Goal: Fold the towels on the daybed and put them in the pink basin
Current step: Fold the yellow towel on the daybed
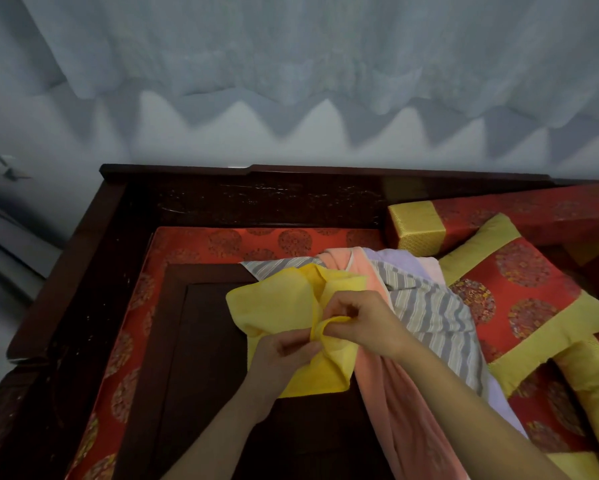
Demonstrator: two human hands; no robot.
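On the daybed (256, 202), fingers (293, 348) of left hand (284, 356) and right hand (365, 323) pinching one yellow towel (274, 306).

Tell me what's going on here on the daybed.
A person is working on a yellow towel, pinching its bunched edge with the left hand and right hand; it isn't folded yet. A peach towel, a striped towel and a lavender towel lie loose beside it on the daybed. No pink basin is in view.

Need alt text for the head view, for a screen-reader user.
Left hand and right hand pinch a crumpled yellow towel above a red-cushioned wooden daybed. A peach towel, a striped towel and a lavender towel lie heaped at right, beside red-and-gold pillows.
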